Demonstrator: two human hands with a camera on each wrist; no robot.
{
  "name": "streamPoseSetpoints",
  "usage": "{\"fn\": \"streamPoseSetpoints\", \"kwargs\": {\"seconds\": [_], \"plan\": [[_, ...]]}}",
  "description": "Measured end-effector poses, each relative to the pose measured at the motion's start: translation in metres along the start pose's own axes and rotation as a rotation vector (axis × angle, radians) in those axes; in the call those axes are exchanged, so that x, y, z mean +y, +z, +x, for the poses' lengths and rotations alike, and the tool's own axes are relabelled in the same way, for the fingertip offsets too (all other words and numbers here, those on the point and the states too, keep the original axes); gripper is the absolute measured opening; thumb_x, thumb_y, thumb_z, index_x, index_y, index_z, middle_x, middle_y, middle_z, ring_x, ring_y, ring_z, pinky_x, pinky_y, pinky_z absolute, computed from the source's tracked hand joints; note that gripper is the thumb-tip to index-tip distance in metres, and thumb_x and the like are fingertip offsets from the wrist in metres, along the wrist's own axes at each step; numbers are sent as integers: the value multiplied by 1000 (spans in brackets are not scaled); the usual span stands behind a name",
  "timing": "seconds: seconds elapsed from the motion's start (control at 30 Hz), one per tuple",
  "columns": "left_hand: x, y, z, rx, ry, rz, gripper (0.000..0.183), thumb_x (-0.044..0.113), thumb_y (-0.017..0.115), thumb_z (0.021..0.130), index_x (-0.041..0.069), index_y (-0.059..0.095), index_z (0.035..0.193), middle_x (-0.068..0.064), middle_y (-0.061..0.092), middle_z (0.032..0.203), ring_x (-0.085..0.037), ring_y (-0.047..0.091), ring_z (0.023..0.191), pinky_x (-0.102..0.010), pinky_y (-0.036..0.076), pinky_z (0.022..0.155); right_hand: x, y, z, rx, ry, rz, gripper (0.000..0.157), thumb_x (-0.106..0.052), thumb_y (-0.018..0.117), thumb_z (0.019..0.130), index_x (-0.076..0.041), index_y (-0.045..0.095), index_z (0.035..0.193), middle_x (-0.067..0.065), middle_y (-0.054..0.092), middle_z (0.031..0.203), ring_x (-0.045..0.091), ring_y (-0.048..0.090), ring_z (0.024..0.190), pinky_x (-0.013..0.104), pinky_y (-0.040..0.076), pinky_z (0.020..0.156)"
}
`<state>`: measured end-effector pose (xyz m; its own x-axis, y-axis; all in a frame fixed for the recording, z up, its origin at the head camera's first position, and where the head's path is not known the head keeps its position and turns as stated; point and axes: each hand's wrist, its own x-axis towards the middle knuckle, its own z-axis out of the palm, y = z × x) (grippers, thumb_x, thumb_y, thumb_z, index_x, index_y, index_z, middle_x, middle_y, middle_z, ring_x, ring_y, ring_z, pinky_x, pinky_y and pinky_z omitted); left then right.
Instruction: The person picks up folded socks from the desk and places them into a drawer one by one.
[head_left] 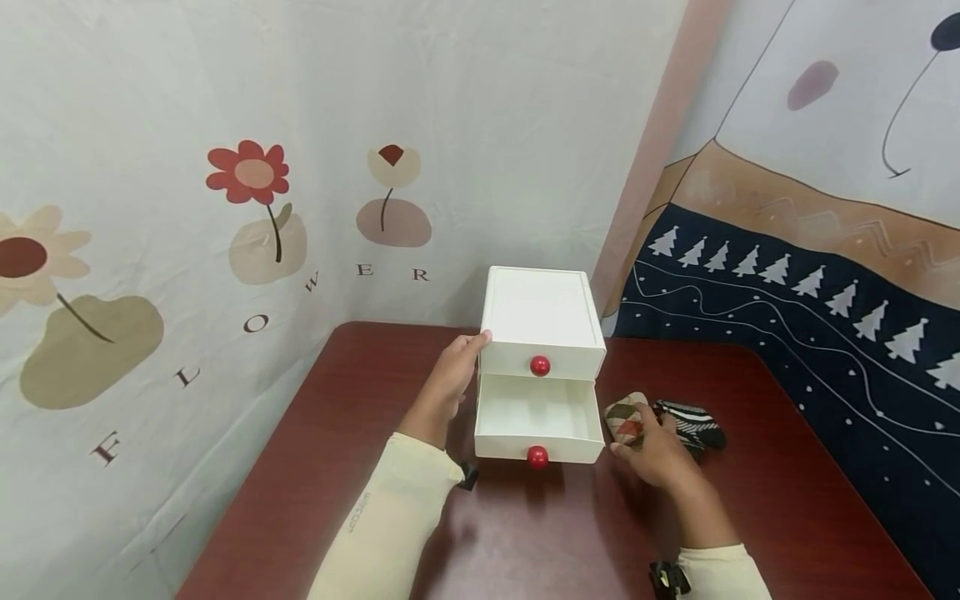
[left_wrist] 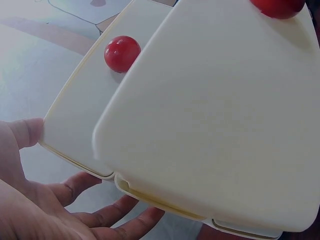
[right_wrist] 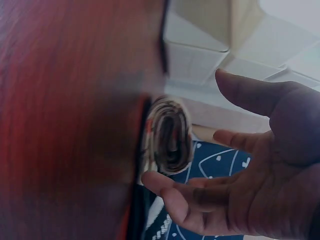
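Head view: bracing the drawer box (head_left: pixel 537 307) with our spread left hand (head_left: pixel 453 372), we should close our spread right hand (head_left: pixel 660 454) evenly around the rolled cloth (head_left: pixel 620 413) it seemingly touches on the bench (head_left: pixel 345 400).

The right hand (right_wrist: pixel 265 187), fingers parted, has a fingertip at a rolled cloth (right_wrist: pixel 184 125) near white drawers (right_wrist: pixel 192 60).

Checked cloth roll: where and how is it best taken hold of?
Probably by its near end, from above and the near side, thumb toward the drawer unit, fingers opposite. The checked cloth roll's coiled end faces the right wrist camera, while the drawer unit and striped cloth flank it.
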<state>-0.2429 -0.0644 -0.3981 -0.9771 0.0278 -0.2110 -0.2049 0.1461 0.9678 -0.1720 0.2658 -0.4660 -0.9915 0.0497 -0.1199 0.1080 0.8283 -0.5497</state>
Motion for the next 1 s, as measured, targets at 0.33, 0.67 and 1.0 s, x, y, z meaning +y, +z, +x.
{"fn": "streamPoseSetpoints", "kwargs": {"seconds": [0.33,0.67,1.0], "plan": [[1,0,-1,-4,8,8,60,63,53,108,19,55,147,-14,54,161,-44,43,156,-83,30,119,12,-4,21,-33,-53,-54,70,-24,75,103,-13,36,160,46,20,159,66,60,122,75,53,99],[1,-1,-2,-8,13,9,60,64,53,107,19,55,147,-14,54,161,-43,44,156,-83,30,119,16,-20,34,-178,-98,-72,75,-29,75,104,-12,38,167,42,34,158,51,62,117,58,59,85],[0,-1,-4,-15,14,18,60,64,52,108,18,55,147,-14,54,161,-44,44,156,-83,30,119,18,-12,41,-245,-55,34,55,-16,59,113,-17,41,165,34,44,145,29,66,69,39,59,51]]}}
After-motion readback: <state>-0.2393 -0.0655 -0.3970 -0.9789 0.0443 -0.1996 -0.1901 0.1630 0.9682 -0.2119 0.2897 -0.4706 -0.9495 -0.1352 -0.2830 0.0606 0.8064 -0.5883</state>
